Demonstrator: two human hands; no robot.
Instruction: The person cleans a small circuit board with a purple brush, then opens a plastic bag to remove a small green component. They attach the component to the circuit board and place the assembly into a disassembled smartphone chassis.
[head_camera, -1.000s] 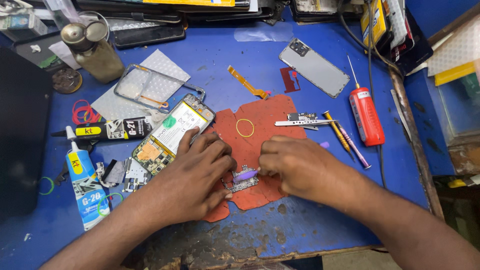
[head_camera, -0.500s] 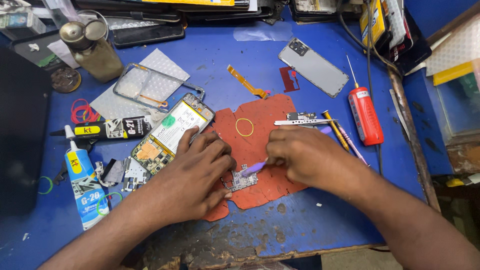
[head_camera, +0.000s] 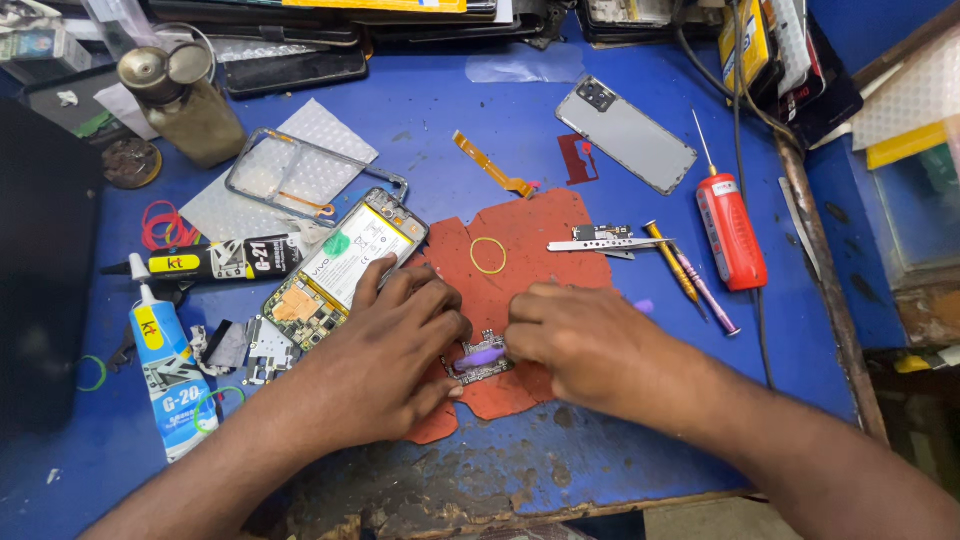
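Both hands are down on the red mat (head_camera: 540, 225) at the middle of the blue desk (head_camera: 440, 110). The left hand (head_camera: 395, 345) lies flat with fingers curled, its fingertips pressing on a small circuit board (head_camera: 482, 370) at the mat's lower edge. The right hand (head_camera: 575, 340) is closed in a pinch around a purple tool (head_camera: 480, 355), whose tip lies across that board. Both hands meet right over it.

At ten o'clock from the left hand, touching its fingers, lies the opened phone (head_camera: 340, 265), battery and boards showing. At twelve o'clock from the board, a yellow rubber band (head_camera: 488, 255) rests on the mat. At two o'clock from the right hand lie tweezers (head_camera: 600, 243) and, farther out, a red screwdriver (head_camera: 730, 228). At nine o'clock, well apart, a white-and-blue glue tube (head_camera: 165, 375) lies on the desk.
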